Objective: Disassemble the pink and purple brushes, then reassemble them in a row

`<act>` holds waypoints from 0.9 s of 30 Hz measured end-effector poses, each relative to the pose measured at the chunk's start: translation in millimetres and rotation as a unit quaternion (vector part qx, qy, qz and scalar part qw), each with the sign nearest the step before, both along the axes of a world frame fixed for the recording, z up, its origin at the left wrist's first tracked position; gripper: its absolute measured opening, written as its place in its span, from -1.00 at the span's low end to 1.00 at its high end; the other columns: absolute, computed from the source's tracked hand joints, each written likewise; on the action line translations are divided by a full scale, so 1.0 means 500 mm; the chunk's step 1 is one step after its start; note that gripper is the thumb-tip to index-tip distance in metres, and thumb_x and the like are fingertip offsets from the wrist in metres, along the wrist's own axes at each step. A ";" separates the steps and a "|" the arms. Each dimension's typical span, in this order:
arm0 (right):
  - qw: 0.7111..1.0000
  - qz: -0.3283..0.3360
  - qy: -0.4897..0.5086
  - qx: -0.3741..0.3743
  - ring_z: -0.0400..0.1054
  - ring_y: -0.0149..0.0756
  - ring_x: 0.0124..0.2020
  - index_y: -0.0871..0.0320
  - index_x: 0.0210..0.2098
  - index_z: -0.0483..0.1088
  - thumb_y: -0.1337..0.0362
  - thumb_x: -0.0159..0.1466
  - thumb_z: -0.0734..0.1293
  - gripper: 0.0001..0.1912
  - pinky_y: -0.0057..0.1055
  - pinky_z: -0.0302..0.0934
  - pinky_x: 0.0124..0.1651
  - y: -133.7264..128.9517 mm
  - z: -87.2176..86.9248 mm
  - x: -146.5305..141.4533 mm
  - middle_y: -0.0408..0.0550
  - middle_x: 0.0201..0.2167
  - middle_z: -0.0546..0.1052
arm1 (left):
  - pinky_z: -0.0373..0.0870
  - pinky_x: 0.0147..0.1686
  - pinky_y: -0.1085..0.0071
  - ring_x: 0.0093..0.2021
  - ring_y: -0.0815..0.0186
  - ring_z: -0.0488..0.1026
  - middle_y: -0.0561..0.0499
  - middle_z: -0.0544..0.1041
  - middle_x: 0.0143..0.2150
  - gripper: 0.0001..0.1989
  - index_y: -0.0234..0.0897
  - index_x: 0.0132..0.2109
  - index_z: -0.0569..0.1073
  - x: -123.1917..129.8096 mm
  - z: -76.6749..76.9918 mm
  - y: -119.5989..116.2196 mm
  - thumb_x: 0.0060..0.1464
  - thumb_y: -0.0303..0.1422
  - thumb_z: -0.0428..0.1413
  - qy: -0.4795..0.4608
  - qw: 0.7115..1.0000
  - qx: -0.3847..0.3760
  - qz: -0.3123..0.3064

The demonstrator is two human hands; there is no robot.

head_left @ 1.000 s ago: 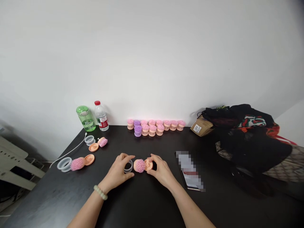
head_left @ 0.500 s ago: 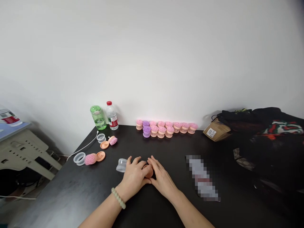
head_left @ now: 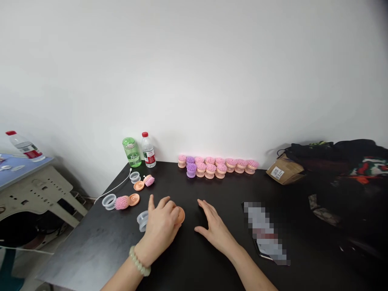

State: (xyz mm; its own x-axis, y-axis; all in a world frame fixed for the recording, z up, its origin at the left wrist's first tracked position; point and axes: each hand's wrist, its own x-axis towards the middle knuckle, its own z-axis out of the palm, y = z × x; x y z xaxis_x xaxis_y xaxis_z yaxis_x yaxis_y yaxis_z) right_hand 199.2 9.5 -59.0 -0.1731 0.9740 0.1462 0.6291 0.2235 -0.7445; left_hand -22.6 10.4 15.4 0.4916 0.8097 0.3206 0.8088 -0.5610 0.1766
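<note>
My left hand, with a beaded bracelet at the wrist, is closed on a peach-orange round cap. The cap's disc face is turned to the right; the rest of it is hidden behind my fingers. Just left of that hand is a translucent ring, partly covered by the hand; I cannot tell whether they touch. My right hand is held apart from the cap, open, thumb and fingers spread, with nothing in it. Farther left on the table are a pink bristle brush head, an orange disc and another translucent ring.
Pink and purple scrubber brushes stand in rows by the wall. A green bottle, a water bottle and a white cable are at the left. To the right lie a blurred phone, a brown paper bag and dark cloth.
My right hand has come away from the orange cap and opened. My left hand has shifted left with the cap, whose disc face now shows. The view has swung slightly left.
</note>
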 end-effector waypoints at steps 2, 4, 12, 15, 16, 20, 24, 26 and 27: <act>1.000 0.003 -0.008 0.011 -0.03 -0.04 0.43 0.00 0.37 0.06 0.45 0.13 0.38 -0.14 0.07 0.07 0.35 -0.002 -0.004 -0.003 0.07 0.33 0.26 | -0.21 0.21 -0.39 0.16 -0.15 0.34 -0.09 0.56 -0.10 -0.75 -0.09 -0.09 0.50 -0.033 -0.009 -0.017 0.09 -0.48 0.14 0.005 0.999 0.014 0.051; 1.000 0.010 -0.014 0.026 -0.02 -0.02 0.42 -0.01 0.36 0.08 0.45 0.13 0.38 -0.15 0.07 0.11 0.33 -0.004 -0.006 -0.005 0.06 0.31 0.30 | -0.09 0.18 -0.36 0.18 -0.17 0.32 -0.11 0.55 -0.06 -0.75 -0.06 -0.02 0.49 -0.067 -0.032 -0.032 0.16 -0.40 0.11 -0.004 0.994 0.024 0.106; 0.998 0.023 -0.052 0.030 0.04 0.04 0.39 0.04 0.33 0.15 0.46 0.13 0.38 -0.21 0.06 0.16 0.32 -0.010 0.004 -0.010 0.07 0.28 0.34 | 0.35 0.00 0.07 0.19 -0.02 0.33 -0.10 0.50 0.06 -0.73 -0.08 0.06 0.46 -0.122 -0.086 -0.010 0.23 -0.35 0.07 0.007 0.993 0.003 0.114; 0.997 0.023 -0.062 0.026 0.05 0.07 0.39 0.05 0.32 0.16 0.45 0.14 0.37 -0.23 0.08 0.17 0.31 -0.010 0.006 -0.010 0.07 0.28 0.34 | 0.33 -0.04 0.14 0.08 0.05 0.39 -0.09 0.51 0.00 -0.73 -0.09 0.07 0.46 -0.105 -0.066 0.030 0.24 -0.35 0.07 0.058 0.991 0.012 0.118; 0.997 0.022 -0.064 0.027 0.05 0.07 0.38 0.05 0.32 0.17 0.45 0.14 0.37 -0.23 0.08 0.17 0.31 -0.009 0.006 -0.010 0.07 0.28 0.34 | 0.32 -0.05 0.14 0.04 0.05 0.41 -0.09 0.51 -0.03 -0.74 -0.10 0.06 0.46 -0.100 -0.060 0.046 0.24 -0.34 0.07 0.065 0.990 0.017 0.126; 0.997 0.021 -0.071 0.037 0.08 0.07 0.37 0.05 0.31 0.19 0.45 0.14 0.37 -0.25 0.08 0.16 0.32 -0.008 0.006 -0.010 0.09 0.27 0.35 | 0.32 -0.12 0.11 -0.04 -0.01 0.43 -0.14 0.53 -0.13 -0.76 -0.18 0.03 0.48 -0.097 -0.054 0.109 0.26 -0.31 0.05 0.064 0.982 0.037 0.172; 0.994 0.027 -0.105 0.012 0.05 0.01 0.39 0.15 0.32 0.18 0.42 0.17 0.36 -0.27 0.01 0.11 0.35 -0.009 0.017 -0.010 0.13 0.31 0.30 | 0.29 -0.04 0.09 0.01 0.01 0.44 -0.15 0.57 -0.10 -0.76 -0.18 0.03 0.46 -0.113 -0.053 0.141 0.28 -0.27 0.02 0.042 0.975 0.057 0.211; 0.992 0.033 -0.124 -0.001 0.03 -0.03 0.40 0.20 0.32 0.17 0.40 0.20 0.35 -0.29 -0.05 0.08 0.38 -0.009 0.023 -0.010 0.14 0.33 0.28 | 0.28 0.01 0.07 0.03 0.02 0.43 -0.16 0.57 -0.07 -0.75 -0.20 0.00 0.45 -0.124 -0.051 0.141 0.30 -0.23 -0.01 0.027 0.971 0.067 0.227; 0.991 0.037 -0.131 -0.003 0.02 -0.05 0.40 0.20 0.33 0.17 0.40 0.20 0.34 -0.30 -0.07 0.07 0.38 -0.010 0.026 -0.010 0.13 0.33 0.27 | 0.28 0.01 0.07 0.02 0.02 0.44 -0.16 0.58 -0.08 -0.74 -0.22 -0.01 0.44 -0.129 -0.049 0.138 0.31 -0.21 -0.03 0.020 0.969 0.072 0.234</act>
